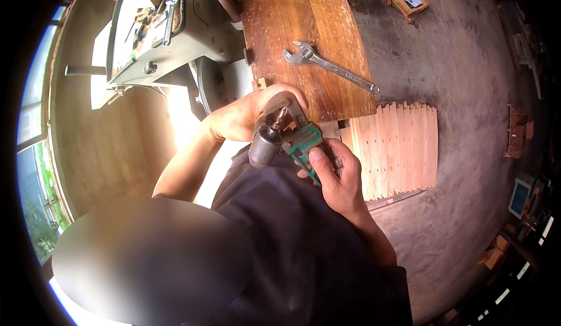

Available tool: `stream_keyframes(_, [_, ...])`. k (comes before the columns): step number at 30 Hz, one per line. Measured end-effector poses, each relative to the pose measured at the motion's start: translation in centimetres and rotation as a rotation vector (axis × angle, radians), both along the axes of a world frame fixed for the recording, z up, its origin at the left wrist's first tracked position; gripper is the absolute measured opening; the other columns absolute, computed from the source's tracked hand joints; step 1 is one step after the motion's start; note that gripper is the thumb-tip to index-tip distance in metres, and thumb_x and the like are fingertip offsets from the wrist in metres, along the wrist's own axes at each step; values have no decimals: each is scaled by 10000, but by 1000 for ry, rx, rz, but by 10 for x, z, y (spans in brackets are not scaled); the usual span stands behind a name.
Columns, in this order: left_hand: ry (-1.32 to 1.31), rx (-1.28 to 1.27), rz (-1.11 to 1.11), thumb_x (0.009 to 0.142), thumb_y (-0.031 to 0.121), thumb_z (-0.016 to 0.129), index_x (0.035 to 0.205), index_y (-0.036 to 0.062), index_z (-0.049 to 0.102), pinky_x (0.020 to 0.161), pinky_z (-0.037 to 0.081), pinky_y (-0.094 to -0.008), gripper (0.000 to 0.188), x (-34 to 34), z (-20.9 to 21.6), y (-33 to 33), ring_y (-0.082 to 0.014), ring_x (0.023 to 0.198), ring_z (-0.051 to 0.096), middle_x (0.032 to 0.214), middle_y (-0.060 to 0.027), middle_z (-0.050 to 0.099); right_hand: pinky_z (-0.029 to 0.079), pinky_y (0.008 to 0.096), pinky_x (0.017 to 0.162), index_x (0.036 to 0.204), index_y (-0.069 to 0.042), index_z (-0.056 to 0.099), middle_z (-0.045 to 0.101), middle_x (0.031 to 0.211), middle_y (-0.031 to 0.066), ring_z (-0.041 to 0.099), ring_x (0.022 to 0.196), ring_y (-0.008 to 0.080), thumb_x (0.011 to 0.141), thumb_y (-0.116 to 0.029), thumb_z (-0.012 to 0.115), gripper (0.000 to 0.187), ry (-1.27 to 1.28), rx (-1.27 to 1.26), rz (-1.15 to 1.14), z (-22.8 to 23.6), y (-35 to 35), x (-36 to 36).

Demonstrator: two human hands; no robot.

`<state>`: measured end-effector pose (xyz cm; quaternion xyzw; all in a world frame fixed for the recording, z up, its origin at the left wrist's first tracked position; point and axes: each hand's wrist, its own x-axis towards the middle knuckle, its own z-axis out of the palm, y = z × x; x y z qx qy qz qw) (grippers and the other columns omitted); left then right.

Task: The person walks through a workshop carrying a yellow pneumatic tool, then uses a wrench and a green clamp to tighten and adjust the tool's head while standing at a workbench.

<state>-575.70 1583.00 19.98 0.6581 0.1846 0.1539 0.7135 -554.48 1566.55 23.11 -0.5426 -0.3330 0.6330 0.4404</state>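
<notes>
My right hand [342,180] is wrapped round the green body of a pipe wrench [304,142], its thumb lying along the side. At the wrench's head, a hooked, toothed jaw curves up beside my left hand [242,115]. That hand's fingers are closed round the back of the jaw and a dark metal cylinder [266,149]. A shiny, copper-tinted pointed bit [281,118] sticks up from the cylinder's open end. Whether the jaws touch the cylinder I cannot tell. Beyond my hands, an adjustable wrench [331,66] lies slantwise on the wooden bench top [272,28].
On the right, a stack of pale toothed wooden strips [397,151] sits beside the bench. A grey machine stand [193,31] at the far left carries a tray of tools [149,13]. A small cardboard box [409,2] rests on the concrete floor [456,86].
</notes>
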Motion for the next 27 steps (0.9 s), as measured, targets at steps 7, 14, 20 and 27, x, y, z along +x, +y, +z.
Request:
stream_keyframes(7, [-27, 41, -51, 742, 49, 870, 1372, 95, 551, 994, 522, -359, 707, 2, 9, 0, -188, 1155, 634, 1250, -74, 660, 594, 343, 843, 1255, 49, 624, 747, 1153, 160, 761, 991, 234, 1114, -364, 542, 444, 276, -52, 59, -18, -6, 6])
stream_keyframes(14, [-14, -107, 8, 728, 307, 947, 1323, 43, 562, 939, 510, -312, 756, 1, 4, -3, -157, 1085, 626, 1189, -70, 627, 582, 330, 801, 1240, 28, 637, 759, 1127, 153, 761, 994, 224, 1109, -391, 548, 448, 185, -8, 88, -12, -4, 7])
stream_keyframes(20, [0, -199, 0, 703, 205, 920, 1436, 36, 500, 969, 500, -323, 862, -4, 2, -9, -173, 1124, 617, 1221, -83, 628, 574, 299, 749, 1208, 20, 646, 766, 1061, 157, 749, 883, 196, 1108, -407, 543, 451, 205, -21, 79, -19, -3, 4])
stream_keyframes(27, [44, -113, 25, 657, 26, 803, 1564, 9, 357, 1125, 420, -363, 1011, -1, -2, -5, -221, 1268, 552, 1324, -103, 594, 577, 305, 733, 1250, 34, 633, 749, 1114, 180, 731, 854, 196, 1121, -404, 506, 474, 297, -144, 61, -28, 13, 9])
